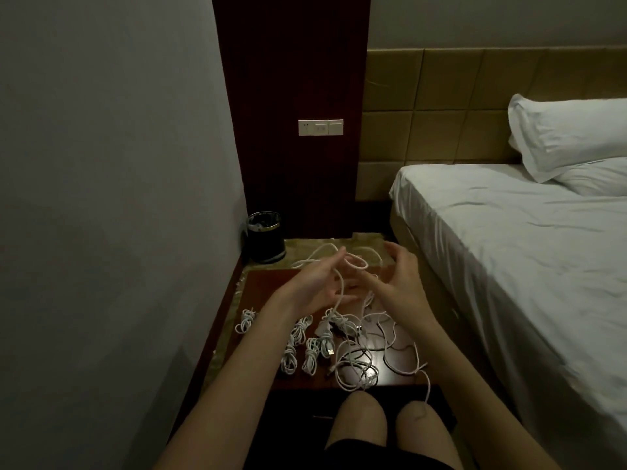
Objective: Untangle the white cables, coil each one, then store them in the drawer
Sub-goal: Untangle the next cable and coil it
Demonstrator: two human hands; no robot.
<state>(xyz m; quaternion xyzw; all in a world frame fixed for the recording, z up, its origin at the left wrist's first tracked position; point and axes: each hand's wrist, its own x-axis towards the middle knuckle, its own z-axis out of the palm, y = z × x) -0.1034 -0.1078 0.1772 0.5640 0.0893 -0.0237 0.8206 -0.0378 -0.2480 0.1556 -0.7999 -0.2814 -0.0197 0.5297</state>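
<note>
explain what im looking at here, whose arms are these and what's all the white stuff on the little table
No machine here: one picture from a camera worn on a person's head, looking down at their own bare arms and knees. They sit at a dark wooden nightstand beside a bed. The white things are charging cables. Several already coiled bundles lie on the left of the tabletop; a loose tangle lies at its front right. The left hand has one cable running through its grip and looping over its fingers; the right hand is raised beside the loop, fingers spread. A black bin stands behind.
</note>
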